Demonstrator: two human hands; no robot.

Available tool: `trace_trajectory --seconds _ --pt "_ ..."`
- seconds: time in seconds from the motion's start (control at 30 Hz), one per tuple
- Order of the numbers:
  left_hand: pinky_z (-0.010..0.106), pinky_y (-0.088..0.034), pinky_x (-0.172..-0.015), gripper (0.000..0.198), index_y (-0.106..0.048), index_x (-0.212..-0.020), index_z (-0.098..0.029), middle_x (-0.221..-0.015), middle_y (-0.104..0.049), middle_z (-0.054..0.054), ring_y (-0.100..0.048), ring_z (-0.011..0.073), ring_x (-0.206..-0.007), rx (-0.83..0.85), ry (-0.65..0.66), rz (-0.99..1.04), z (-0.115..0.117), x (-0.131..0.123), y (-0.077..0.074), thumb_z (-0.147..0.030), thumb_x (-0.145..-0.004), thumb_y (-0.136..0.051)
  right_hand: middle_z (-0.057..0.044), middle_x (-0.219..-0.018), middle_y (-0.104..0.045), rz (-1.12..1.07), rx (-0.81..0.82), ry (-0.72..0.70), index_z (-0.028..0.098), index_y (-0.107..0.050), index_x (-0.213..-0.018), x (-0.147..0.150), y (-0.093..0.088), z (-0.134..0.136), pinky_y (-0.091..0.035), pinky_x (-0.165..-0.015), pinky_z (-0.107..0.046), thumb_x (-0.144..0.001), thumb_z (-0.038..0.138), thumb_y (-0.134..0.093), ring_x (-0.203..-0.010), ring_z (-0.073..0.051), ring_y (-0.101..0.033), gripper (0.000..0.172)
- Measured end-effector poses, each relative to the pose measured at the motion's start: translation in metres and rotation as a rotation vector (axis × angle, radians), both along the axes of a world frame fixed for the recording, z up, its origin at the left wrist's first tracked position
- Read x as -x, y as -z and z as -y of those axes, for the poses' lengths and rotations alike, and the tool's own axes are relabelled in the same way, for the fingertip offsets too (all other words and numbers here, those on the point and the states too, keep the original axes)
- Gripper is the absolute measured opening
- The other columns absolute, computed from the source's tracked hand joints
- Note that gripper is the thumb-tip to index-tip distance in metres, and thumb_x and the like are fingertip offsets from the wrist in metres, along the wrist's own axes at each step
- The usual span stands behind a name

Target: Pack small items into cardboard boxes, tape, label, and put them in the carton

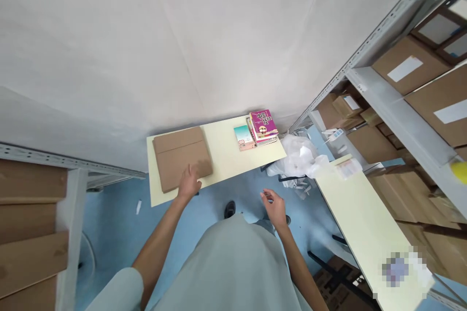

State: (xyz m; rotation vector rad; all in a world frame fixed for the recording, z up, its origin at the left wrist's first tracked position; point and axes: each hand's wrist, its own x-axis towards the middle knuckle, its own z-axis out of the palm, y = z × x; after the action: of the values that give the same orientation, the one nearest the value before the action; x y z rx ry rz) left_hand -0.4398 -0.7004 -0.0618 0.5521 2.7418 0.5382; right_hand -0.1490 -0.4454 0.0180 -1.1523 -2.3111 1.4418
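My left hand (pixel 189 182) lies flat with fingers stretched out on the near edge of a stack of flattened brown cardboard (pixel 180 155) on a pale yellow table (pixel 226 155). My right hand (pixel 275 206) hovers lower, off the table's front edge, fingers loosely curled and apart, holding nothing. At the table's far right lies a pile of books topped by a magenta book (pixel 263 124), with a small teal book (pixel 242 137) beside it.
A second pale table (pixel 365 223) runs along the right. Crumpled white plastic bags (pixel 299 158) sit between the tables. Metal shelving with cardboard boxes (pixel 412 121) fills the right side; wooden shelf boards (pixel 29 233) stand left. Blue floor lies below.
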Motion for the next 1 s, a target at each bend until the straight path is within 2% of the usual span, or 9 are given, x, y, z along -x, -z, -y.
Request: trace_trajectory --seconds 0.13,0.27,0.4,0.53,0.67,0.8,0.9,1.0 --pt "0.062 -0.035 -0.127 0.097 -0.037 -0.161 0.003 -0.171 -0.03 0.042 -0.033 0.0528 -0.161 0.14 0.125 0.051 0.01 0.029 0.02 -0.009 -0.071 -0.07 -0.013 -0.103 -0.086 0.014 -0.024 -0.035 0.02 -0.081 -0.112 0.014 -0.004 0.016 -0.068 -0.087 -0.043 -0.097 0.069 -0.059 -0.091 -0.029 -0.083 0.056" --pt "0.071 -0.036 -0.121 0.089 -0.04 -0.16 0.002 -0.168 -0.03 0.047 -0.034 0.0557 -0.16 0.142 0.167 0.042 0.005 0.046 0.035 -0.014 -0.077 -0.07 -0.013 -0.105 -0.086 0.022 -0.042 -0.048 0.02 -0.081 -0.111 0.018 -0.009 0.023 -0.068 -0.086 -0.042 -0.097 0.066 -0.06 -0.091 -0.029 -0.083 0.053" --pt "0.074 -0.043 -0.114 0.073 -0.045 -0.155 0.008 -0.162 -0.032 0.052 -0.037 0.0574 -0.157 0.136 0.13 -0.009 -0.003 0.043 0.044 -0.01 -0.085 -0.059 -0.013 -0.103 -0.086 0.036 -0.074 -0.033 0.02 -0.082 -0.111 0.014 -0.013 0.025 -0.069 -0.084 -0.043 -0.098 0.066 -0.059 -0.091 -0.029 -0.083 0.053" --pt "0.074 -0.051 -0.105 0.069 -0.048 -0.153 0.009 -0.158 -0.038 0.053 -0.044 0.0576 -0.153 0.134 0.119 -0.036 -0.005 0.036 0.042 -0.009 -0.086 -0.053 -0.012 -0.102 -0.086 0.05 -0.093 -0.036 0.022 -0.083 -0.11 0.01 -0.015 0.025 -0.069 -0.083 -0.042 -0.098 0.067 -0.057 -0.089 -0.029 -0.083 0.053" --pt "0.069 -0.051 -0.11 0.074 -0.049 -0.154 0.009 -0.161 -0.039 0.048 -0.043 0.0569 -0.154 0.188 0.192 -0.012 0.005 0.031 0.025 -0.008 -0.082 -0.059 -0.012 -0.102 -0.086 0.034 -0.093 -0.066 0.022 -0.083 -0.108 0.013 -0.016 0.029 -0.07 -0.082 -0.043 -0.098 0.068 -0.057 -0.09 -0.03 -0.083 0.054" --pt "0.063 -0.043 -0.122 0.072 -0.052 -0.155 0.005 -0.164 -0.043 0.041 -0.045 0.0493 -0.156 0.125 0.173 -0.082 0.025 0.037 -0.002 -0.005 -0.083 -0.056 -0.014 -0.101 -0.086 -0.027 -0.094 -0.093 0.022 -0.083 -0.106 0.024 -0.018 0.033 -0.07 -0.083 -0.045 -0.098 0.072 -0.056 -0.089 -0.032 -0.083 0.057" --pt "0.057 -0.044 -0.124 0.067 -0.061 -0.152 -0.007 -0.157 -0.059 0.03 -0.054 0.0405 -0.152 0.007 0.134 -0.152 0.044 0.056 -0.035 -0.005 -0.086 -0.05 -0.014 -0.102 -0.085 -0.079 -0.103 -0.121 0.023 -0.084 -0.106 0.034 -0.022 0.035 -0.07 -0.082 -0.047 -0.099 0.071 -0.057 -0.089 -0.033 -0.083 0.056" --pt "0.051 -0.053 -0.116 0.061 -0.069 -0.144 -0.019 -0.133 -0.078 0.018 -0.069 0.0349 -0.135 -0.083 0.063 -0.197 0.063 0.083 -0.081 -0.008 -0.088 -0.049 -0.014 -0.103 -0.086 -0.124 -0.107 -0.143 0.023 -0.084 -0.106 0.042 -0.026 0.035 -0.07 -0.081 -0.047 -0.099 0.069 -0.057 -0.091 -0.034 -0.083 0.054"
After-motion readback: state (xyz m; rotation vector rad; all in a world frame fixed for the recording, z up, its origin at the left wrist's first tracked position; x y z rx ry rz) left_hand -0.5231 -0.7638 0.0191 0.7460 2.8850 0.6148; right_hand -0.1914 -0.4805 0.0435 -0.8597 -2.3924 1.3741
